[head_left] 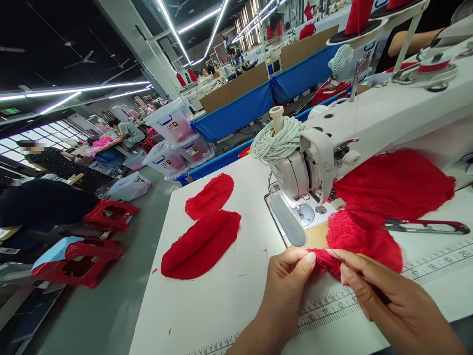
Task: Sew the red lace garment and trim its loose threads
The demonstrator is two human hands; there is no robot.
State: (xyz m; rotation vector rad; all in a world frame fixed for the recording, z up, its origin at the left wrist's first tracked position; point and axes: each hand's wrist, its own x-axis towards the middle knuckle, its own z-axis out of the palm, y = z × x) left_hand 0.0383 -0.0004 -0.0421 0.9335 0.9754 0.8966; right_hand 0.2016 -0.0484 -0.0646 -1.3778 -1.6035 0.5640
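Note:
My left hand [286, 281] pinches the left end of a small gathered piece of red fabric [325, 261] close to the table's front edge. On its other end, the thumb and fingers of my right hand [377, 286] are closed. Just behind, red lace fabric [364, 239] lies beside the needle plate [305, 214] of a white sewing machine [295, 172]. A larger red fabric piece [399, 185] spreads under the machine's arm. Thread snips [428, 226] with a dark handle rest to the right of my hands.
Two red oval fabric pieces [201, 246] lie on the white table [254, 305], left of the machine. A coil of pale cord [275, 140] sits on the machine head. Red stools [84, 259], stacked plastic bins [172, 128] and other people stand beyond the table.

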